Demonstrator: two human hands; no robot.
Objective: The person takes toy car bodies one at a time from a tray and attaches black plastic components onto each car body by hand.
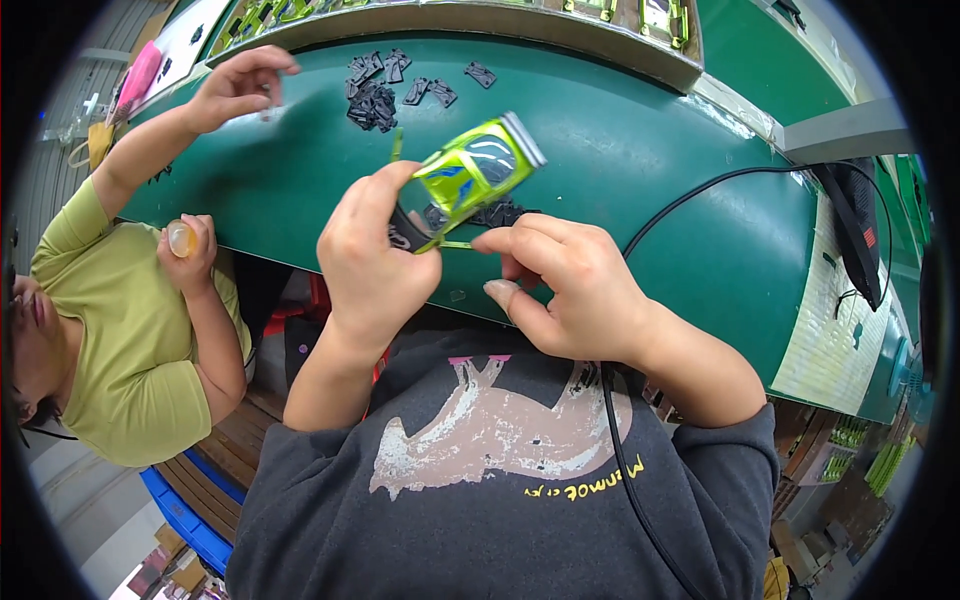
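My left hand (pixel 372 225) is closed around a lime-green toy car body (pixel 462 172), held tilted above the green tabletop. The car has a dark window, blue markings and a grey piece at its far end. Thin green flaps that look like opened doors stick out on both sides. My right hand (pixel 565 275) is beside the near flap, thumb and index finger apart, the index tip at or almost touching the flap. I see nothing between its fingers. Small black plastic parts (pixel 500 212) lie just behind the car, partly hidden by it.
A heap of black plastic parts (pixel 372 105) lies farther back. A cardboard tray (pixel 520 28) of green car parts borders the far side. At left a co-worker's hand (pixel 240 88) hovers over the table. A black cable (pixel 720 178) crosses at right, near a paper sheet (pixel 835 315).
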